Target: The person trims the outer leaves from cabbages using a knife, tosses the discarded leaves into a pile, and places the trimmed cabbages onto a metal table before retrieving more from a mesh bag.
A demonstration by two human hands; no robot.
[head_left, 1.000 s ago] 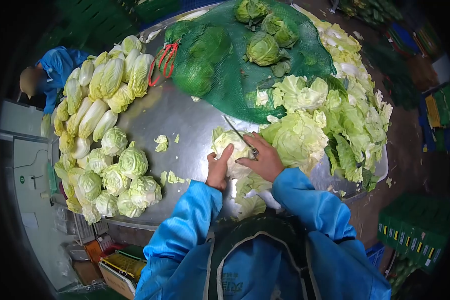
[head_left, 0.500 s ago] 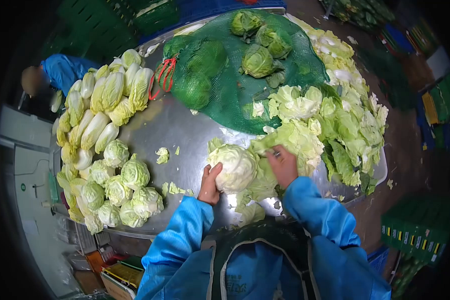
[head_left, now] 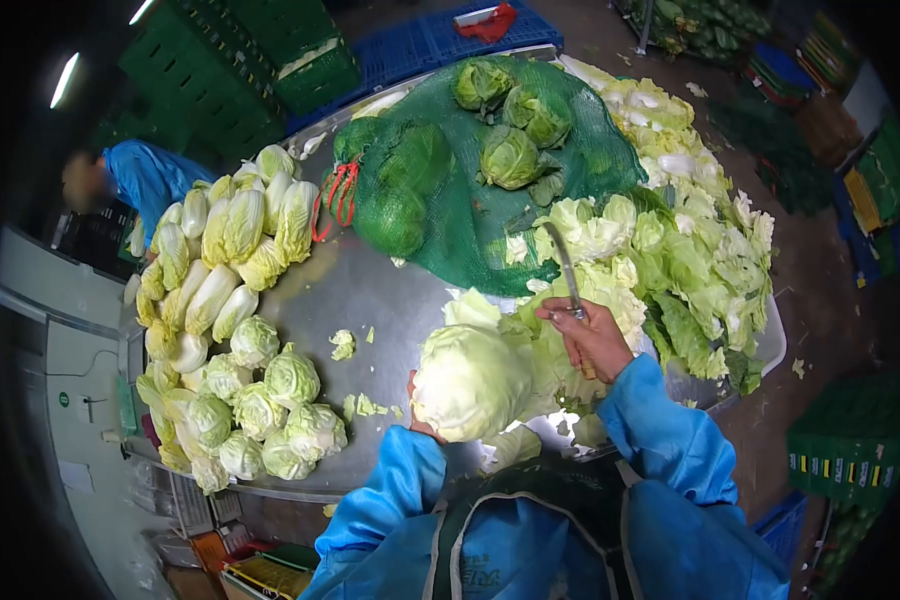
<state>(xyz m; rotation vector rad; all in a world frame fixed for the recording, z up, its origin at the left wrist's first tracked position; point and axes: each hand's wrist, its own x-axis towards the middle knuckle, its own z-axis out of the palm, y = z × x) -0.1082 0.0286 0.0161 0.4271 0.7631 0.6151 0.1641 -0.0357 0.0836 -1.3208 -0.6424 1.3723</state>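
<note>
My left hand is closed around the near-left side of a pale, trimmed cabbage, most of its fingers hidden behind it. The cabbage is raised close to my body above the steel table. In my right hand is a curved knife, its thin blade pointing up and away, with a bit of wooden handle showing below the fist. Loose outer leaves lie beneath and beyond the right hand.
Trimmed cabbages and napa cabbages are heaped on the left. A green mesh sack with red string holds cabbages; several untrimmed ones lie on it. Leaf trimmings cover the right side. A person in blue bends at the far left.
The cabbage has been lifted nearer to me and turned. My right hand has moved slightly right, and the curved knife now shows clearly in it. The whole view has shifted a little.
</note>
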